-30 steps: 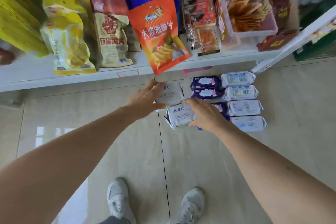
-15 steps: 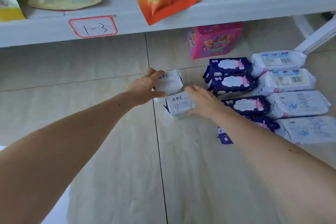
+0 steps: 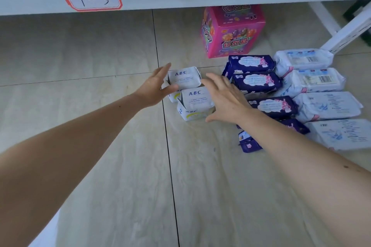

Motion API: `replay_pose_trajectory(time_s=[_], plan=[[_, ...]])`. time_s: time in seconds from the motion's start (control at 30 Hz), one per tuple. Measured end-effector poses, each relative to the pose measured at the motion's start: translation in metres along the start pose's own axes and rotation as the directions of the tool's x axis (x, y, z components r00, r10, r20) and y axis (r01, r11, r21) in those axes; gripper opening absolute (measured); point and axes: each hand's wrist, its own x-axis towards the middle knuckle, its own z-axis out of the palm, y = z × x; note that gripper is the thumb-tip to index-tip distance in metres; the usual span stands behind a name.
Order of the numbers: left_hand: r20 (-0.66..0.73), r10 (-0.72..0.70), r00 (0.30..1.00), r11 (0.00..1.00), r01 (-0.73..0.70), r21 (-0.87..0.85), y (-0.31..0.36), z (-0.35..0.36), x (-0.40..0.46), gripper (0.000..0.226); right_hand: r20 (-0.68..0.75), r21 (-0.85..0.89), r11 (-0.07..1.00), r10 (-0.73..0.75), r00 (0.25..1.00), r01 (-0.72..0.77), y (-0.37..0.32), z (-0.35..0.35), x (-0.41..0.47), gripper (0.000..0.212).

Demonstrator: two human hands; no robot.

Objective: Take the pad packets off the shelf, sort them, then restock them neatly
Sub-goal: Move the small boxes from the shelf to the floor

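White ABC packets [image 3: 190, 94] sit on the floor [image 3: 100, 56] between my hands: left hand [image 3: 154, 88] and right hand [image 3: 224, 100] both spread open, flanking them, gripping nothing.

Both bare arms come in from the bottom corners and meet around the middle of the frame. Left hand [image 3: 154, 88] is left of centre, fingers straight, thumb sticking out to the right. Right hand [image 3: 224, 100] is just right of centre, palm down, fingers spread flat.
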Motion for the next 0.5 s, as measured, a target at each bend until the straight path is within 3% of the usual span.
replay_pose_trajectory(time_s=[0.07, 0.17, 0.27, 0.5], plan=[[-0.048, -0.128, 0.991, 0.991, 0.126, -0.055, -0.006, 0.002, -0.004, 0.073, 0.014, -0.115, 0.989, -0.091, 0.996, 0.092, -0.002, -0.002, 0.002, 0.116], [0.008, -0.249, 0.968, 0.958, 0.247, -0.145, -0.011, 0.007, -0.01, 0.065, 0.066, -0.177, 0.974, -0.132, 0.989, 0.141, -0.006, -0.001, 0.005, 0.109], [0.032, -0.202, 0.979, 0.969, 0.204, -0.142, -0.002, 0.014, -0.013, 0.04, 0.071, -0.178, 0.976, -0.116, 0.991, 0.127, -0.01, 0.003, 0.008, 0.095], [0.059, -0.203, 0.977, 0.978, 0.206, -0.043, 0.025, 0.025, 0.01, 0.042, 0.027, -0.255, 0.966, -0.037, 0.999, 0.043, 0.002, 0.001, 0.016, 0.08]])
